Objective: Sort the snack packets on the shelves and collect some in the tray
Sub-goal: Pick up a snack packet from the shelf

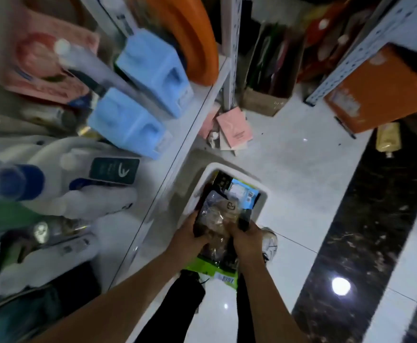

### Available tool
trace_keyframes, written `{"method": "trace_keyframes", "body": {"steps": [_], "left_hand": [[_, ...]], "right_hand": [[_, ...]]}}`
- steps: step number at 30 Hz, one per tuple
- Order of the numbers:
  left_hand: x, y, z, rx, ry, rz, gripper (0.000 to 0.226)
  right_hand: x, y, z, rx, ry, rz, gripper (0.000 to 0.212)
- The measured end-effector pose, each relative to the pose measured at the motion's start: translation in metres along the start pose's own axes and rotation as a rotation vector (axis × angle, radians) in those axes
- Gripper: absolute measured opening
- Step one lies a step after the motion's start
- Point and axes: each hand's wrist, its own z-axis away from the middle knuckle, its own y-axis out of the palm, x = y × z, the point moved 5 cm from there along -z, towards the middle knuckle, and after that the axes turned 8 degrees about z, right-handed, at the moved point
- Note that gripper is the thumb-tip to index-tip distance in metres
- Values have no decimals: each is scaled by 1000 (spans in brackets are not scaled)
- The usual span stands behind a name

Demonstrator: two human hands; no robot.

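I am holding a bundle of packets (216,225) with both hands, right over the near end of the white tray (260,203) on the floor at 6 o'clock. My left hand (190,237) is gripping the bundle's left side and my right hand (247,240) is gripping its right side. More packets are lying in the tray. The shelf (190,115) with two blue jugs (153,70) is sitting at 10 o'clock.
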Motion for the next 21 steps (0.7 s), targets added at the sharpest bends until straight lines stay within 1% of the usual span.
{"method": "trace_keyframes", "body": {"steps": [2,3,5,6,8,9,10,12,13,14,15,18,21], "left_hand": [[26,3,-36,32,-59,19,61],[35,4,-53,36,-78,16,60],[50,3,-90,15,-92,-30,60],[54,3,-107,6,-81,-63,62],[58,3,-135,20,-72,-163,75],[56,2,-141,60,-54,-257,80],[57,1,-148,105,-32,-401,81],[58,-2,-153,185,16,-678,79],[58,-4,-152,213,10,-754,78],[57,-4,-150,232,-5,-803,77],[51,-3,-144,242,-3,-836,76],[18,8,-122,210,81,-942,72],[-33,25,-91,142,195,-1034,73]], "right_hand": [[-15,22,-40,28,-23,94,22],[-21,31,-58,38,-23,121,22],[-31,48,-91,40,-7,126,16],[-35,54,-108,29,-9,125,15],[-44,68,-141,20,-20,160,22],[-47,72,-155,30,-27,195,28],[-51,79,-165,60,-26,238,38],[-59,84,-185,81,-21,329,69],[-59,82,-190,78,-21,367,78],[-54,77,-189,70,-22,398,77],[-45,72,-184,63,-31,425,73],[-13,54,-155,71,-116,573,69],[24,32,-115,76,-318,779,66]]}}
